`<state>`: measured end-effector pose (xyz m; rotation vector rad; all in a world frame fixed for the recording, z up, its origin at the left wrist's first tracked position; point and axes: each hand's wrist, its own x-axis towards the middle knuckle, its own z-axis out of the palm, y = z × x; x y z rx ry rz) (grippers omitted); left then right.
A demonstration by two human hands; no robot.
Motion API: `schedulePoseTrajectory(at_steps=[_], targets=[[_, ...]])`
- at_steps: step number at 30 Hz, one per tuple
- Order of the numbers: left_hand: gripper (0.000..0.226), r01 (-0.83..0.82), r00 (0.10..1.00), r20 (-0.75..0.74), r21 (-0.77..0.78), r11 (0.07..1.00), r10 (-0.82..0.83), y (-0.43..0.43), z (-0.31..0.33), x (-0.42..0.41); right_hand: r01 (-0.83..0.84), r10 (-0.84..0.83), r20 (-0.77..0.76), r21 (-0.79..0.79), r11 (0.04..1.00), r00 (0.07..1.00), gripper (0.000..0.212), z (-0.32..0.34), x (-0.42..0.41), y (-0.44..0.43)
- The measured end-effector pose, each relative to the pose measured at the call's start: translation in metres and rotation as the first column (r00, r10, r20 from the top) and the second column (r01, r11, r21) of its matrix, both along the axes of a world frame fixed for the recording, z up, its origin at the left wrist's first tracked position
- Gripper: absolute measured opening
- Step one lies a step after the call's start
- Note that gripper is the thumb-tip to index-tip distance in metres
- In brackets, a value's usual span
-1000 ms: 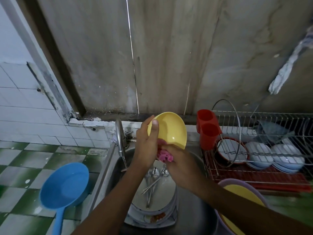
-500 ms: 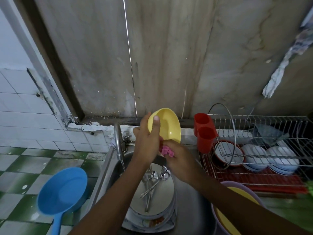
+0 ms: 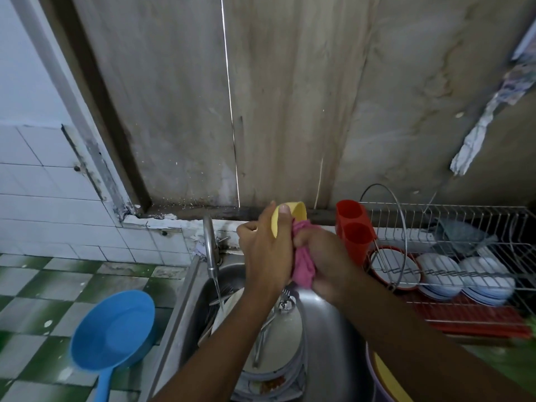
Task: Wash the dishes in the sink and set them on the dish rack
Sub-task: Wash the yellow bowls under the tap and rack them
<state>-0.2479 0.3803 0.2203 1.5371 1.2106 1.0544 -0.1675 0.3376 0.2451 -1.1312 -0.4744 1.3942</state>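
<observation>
At frame centre, above the sink [image 3: 327, 329], the left hand [image 3: 265, 250] grips the yellow bowl [image 3: 298, 211] edge-on, thumb over its rim. The right hand [image 3: 330, 256] bunches a pink cloth [image 3: 303, 266] against it. Hard scrubbing could twist slick plastic from that pinch, dropping it onto the stacked plates [image 3: 285, 335] below.

yellow bowl [image 3: 297, 211] turned edge-on | pink cloth [image 3: 303, 268] now bunched against it

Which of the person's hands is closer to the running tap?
Left. The left hand, gripping the yellow bowl, is just right of the tap; the right hand, holding the pink cloth, lies farther right.
</observation>
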Motion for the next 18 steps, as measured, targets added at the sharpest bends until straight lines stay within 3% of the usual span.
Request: schedulePoseTrajectory(at_steps=[2, 6, 10, 12, 14, 16, 18], targets=[[0.06, 0.009, 1.0, -0.002, 0.036, 0.999, -0.009, -0.002, -0.006, -0.002, 0.053, -0.052, -0.095, 0.014, 0.998, 0.994, 0.03, 0.008, 0.009, 0.004], [0.048, -0.007, 1.0, -0.028, 0.027, 1.0, 0.007, 0.007, -0.012, -0.004, 0.008, -0.01, -0.057, -0.04, 0.999, 0.998, 0.038, 0.006, -0.001, -0.001], [0.056, 0.052, 0.995, -0.096, 0.243, 0.969, -0.029, -0.007, -0.028, -0.014, 0.091, -0.106, -0.233, -0.074, 0.993, 0.967, 0.035, 0.011, 0.019, 0.005], [0.059, 0.072, 0.992, -0.121, 0.299, 0.951, -0.037, -0.011, -0.034, -0.02, 0.046, -0.048, -0.307, -0.016, 0.999, 0.951, 0.033, 0.015, 0.021, 0.002], [0.065, 0.092, 0.992, -0.111, 0.311, 0.946, -0.06, -0.011, -0.034, -0.025, -0.027, 0.028, -0.252, 0.006, 1.0, 0.967, 0.028, 0.01, 0.016, 0.0], [0.077, 0.12, 0.991, -0.082, 0.255, 0.959, -0.102, -0.004, -0.03, -0.033, 0.019, -0.022, -0.105, -0.028, 0.999, 0.994, 0.034, 0.005, 0.015, 0.001], [0.09, 0.13, 0.991, -0.021, 0.05, 0.99, -0.129, 0.007, -0.018, -0.039, 0.034, -0.034, -0.014, 0.006, 0.999, 0.999, 0.041, 0.004, 0.02, -0.002]])
